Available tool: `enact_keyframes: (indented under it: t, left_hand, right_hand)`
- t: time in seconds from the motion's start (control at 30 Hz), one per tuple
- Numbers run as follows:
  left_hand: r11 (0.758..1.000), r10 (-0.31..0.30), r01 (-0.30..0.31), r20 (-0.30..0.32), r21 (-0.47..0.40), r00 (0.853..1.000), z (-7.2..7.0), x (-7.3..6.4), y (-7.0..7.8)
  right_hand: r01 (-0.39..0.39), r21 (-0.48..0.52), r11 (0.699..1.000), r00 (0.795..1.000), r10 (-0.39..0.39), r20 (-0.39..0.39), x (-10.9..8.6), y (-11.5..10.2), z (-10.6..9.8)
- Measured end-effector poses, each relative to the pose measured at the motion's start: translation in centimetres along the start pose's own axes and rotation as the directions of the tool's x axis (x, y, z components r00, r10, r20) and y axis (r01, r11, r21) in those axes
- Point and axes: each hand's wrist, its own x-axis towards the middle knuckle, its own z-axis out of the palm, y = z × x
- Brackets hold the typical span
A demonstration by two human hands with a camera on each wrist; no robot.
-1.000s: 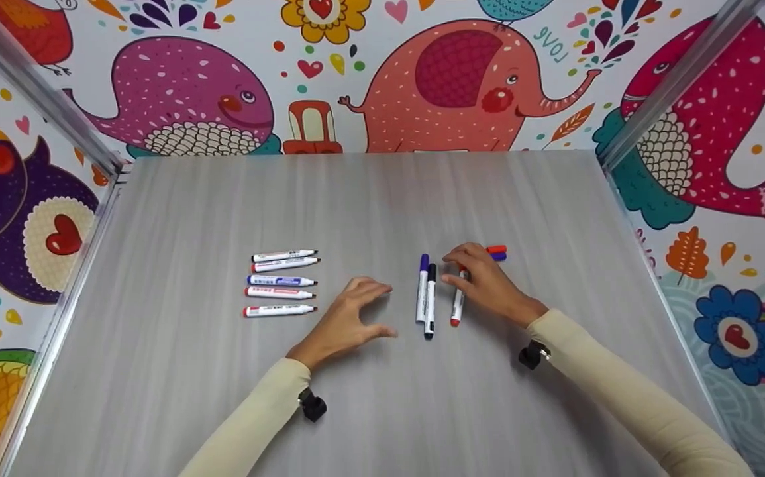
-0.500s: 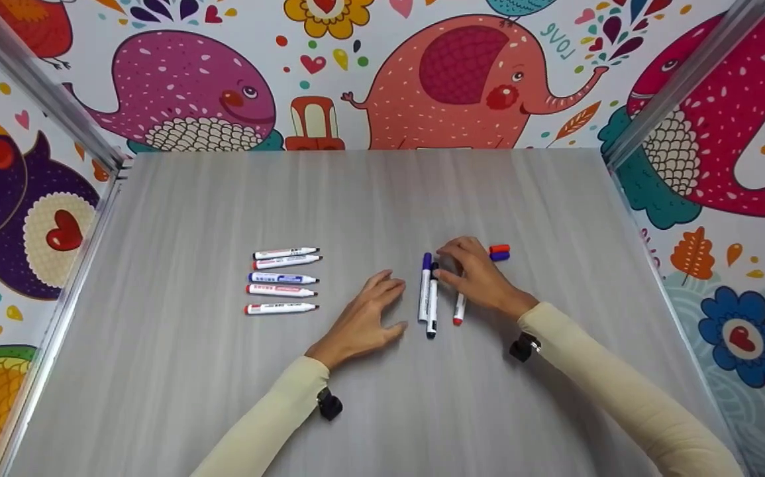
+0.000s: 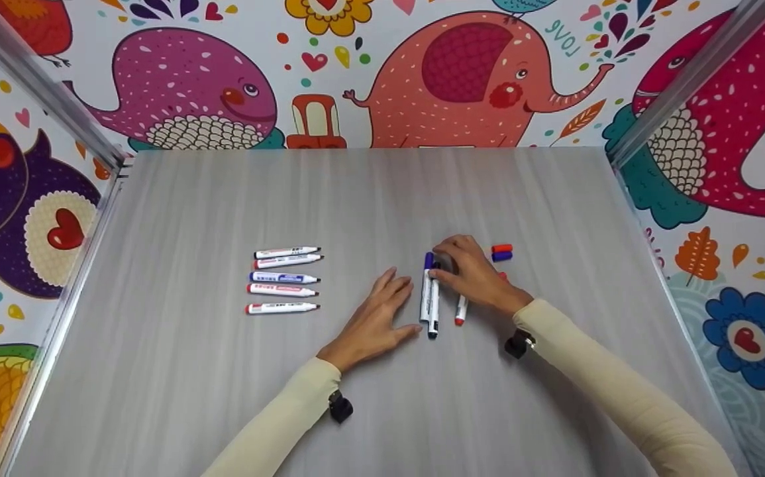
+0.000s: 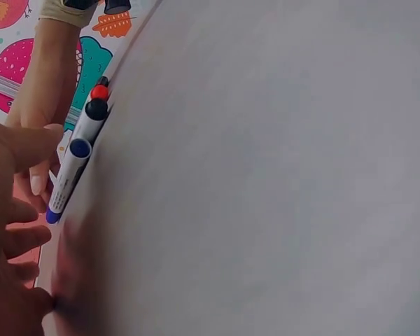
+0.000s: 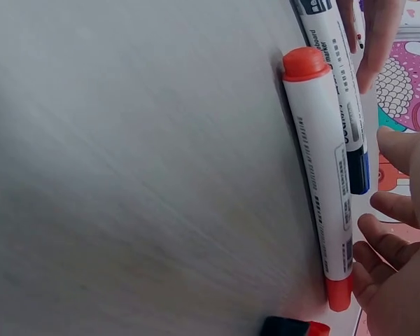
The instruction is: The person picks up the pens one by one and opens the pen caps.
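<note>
In the head view, my right hand [image 3: 471,273] bends over the cap end of a black-capped marker [image 3: 434,308]. In the right wrist view its thumb and fingers stand apart, with no marker pinched between them. A blue-capped marker [image 3: 428,261] lies alongside, on the left. Partly under the right hand lies a red-capped marker [image 3: 460,311], its full length visible in the right wrist view. My left hand [image 3: 372,324] is spread low over the table, left of the markers. In the left wrist view its fingers [image 4: 24,241] are apart and hold nothing, close to the blue-capped marker [image 4: 70,175].
Several uncapped markers [image 3: 284,277] lie in a column on the left, tips pointing right. A loose red cap [image 3: 502,248] and a blue cap [image 3: 503,256] lie behind the right hand. The grey table [image 3: 356,199] meets printed walls at the back and sides.
The left hand has moved right, towards the capped markers. The right hand has shifted slightly left, from above the red-capped marker to the black-capped one. The markers lie as before.
</note>
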Motion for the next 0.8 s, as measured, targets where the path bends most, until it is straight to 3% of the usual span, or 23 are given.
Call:
enact_keyframes:
  t: [0.3,0.53,0.8]
  left_hand:
    - [0.997,0.023,-0.021,-0.03,0.072,0.999,0.8,0.5,0.5]
    - [0.987,0.048,-0.037,-0.07,0.154,0.996,1.4,0.6,0.9]
    - [0.987,0.045,-0.025,-0.119,0.16,0.992,1.9,0.9,0.8]
  right_hand:
    - [-0.006,-0.003,1.0,1.0,0.006,0.016,0.6,0.1,0.3]
    - [0.033,-0.032,0.999,0.999,-0.034,-0.014,0.7,0.3,0.8]
    - [0.014,-0.045,0.999,1.0,-0.013,0.009,0.9,-0.3,0.8]
